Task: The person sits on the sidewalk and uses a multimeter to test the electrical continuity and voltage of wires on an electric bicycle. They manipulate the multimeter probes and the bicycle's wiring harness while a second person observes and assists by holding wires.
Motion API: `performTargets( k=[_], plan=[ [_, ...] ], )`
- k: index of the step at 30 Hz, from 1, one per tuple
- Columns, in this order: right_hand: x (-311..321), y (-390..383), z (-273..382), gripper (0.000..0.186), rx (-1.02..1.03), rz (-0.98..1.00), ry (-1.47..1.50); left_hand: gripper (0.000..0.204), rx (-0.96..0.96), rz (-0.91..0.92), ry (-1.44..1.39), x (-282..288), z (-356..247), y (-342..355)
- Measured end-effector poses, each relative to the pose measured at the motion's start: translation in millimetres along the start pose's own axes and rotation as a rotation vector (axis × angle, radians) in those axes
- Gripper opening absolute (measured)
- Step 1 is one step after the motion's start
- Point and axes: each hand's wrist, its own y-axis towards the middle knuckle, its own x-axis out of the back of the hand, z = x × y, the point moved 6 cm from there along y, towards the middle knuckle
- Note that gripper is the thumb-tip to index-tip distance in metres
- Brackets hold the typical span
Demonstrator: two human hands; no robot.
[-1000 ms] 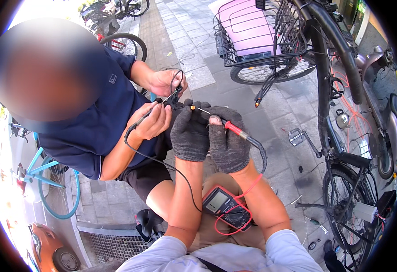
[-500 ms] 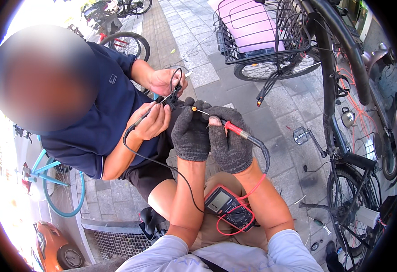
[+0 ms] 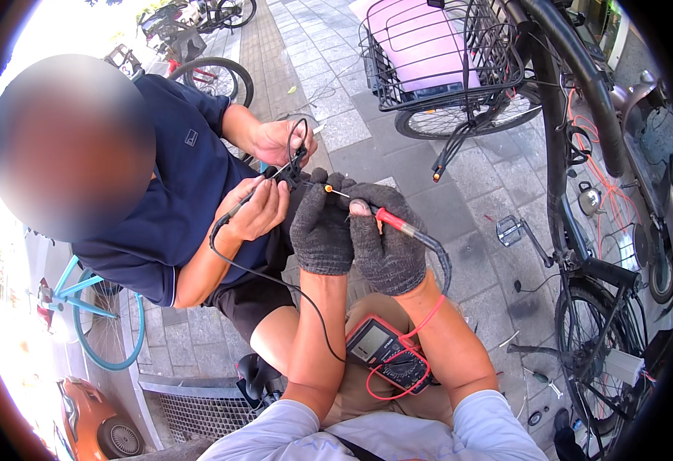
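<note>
My left hand [image 3: 321, 240], in a dark knitted glove, pinches a small orange-ended connector [image 3: 329, 188] at its fingertips. In my right hand [image 3: 388, 250], gloved with the thumb tip bare, is a red multimeter probe [image 3: 399, 222]. Its thin metal tip points left and reaches the connector; whether it sits inside I cannot tell. A red-and-black multimeter [image 3: 388, 353] rests on my lap, its red lead running up to the probe. Across from me, a person's hand [image 3: 255, 203] holds a black probe [image 3: 223, 220], while their other hand [image 3: 281, 142] grips a black cable.
A bicycle basket [image 3: 444, 54] with a pink sheet stands ahead, loose cable ends [image 3: 448, 154] hanging below it. On the right are a black bike frame [image 3: 555, 146] and a pedal [image 3: 510, 230]. A screwdriver [image 3: 536, 376] lies on the paving. A turquoise bike [image 3: 83, 296] is at left.
The other person's head has shifted slightly down. My hands and the red probe have barely moved, keeping their hold.
</note>
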Motion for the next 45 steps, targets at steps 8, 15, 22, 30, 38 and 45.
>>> performTargets(
  k=[8, 15, 22, 30, 38, 45],
  plan=[
    [-0.4, 0.1, -0.9, 0.017, 0.006, 0.023, -0.035, 0.028, 0.012, -0.002, -0.014, 2.4, 0.6, 0.1],
    [-1.4, 1.2, 0.4, 0.017, 0.021, 0.023, -0.048, 0.028, 0.021, 0.093, -0.051, -1.7, 0.1, 4.3],
    [8.1, 6.7, -2.4, 0.022, 0.130, -0.011, -0.154, 0.029, 0.065, 0.135, -0.014, 4.6, 11.1, 21.6],
    [3.4, -6.8, -1.6, 0.013, 0.298, -0.112, -0.314, 0.028, 0.113, 0.217, -0.005, 35.2, -2.4, 24.4],
    [4.6, 0.4, -10.7, 0.014, 0.171, -0.083, -0.181, 0.026, 0.050, 0.154, 0.022, 11.2, 5.3, 11.3],
    [-0.5, -1.3, -2.2, 0.014, 0.250, -0.106, -0.265, 0.026, 0.147, 0.194, -0.180, 11.0, 11.1, 12.3]
  ],
)
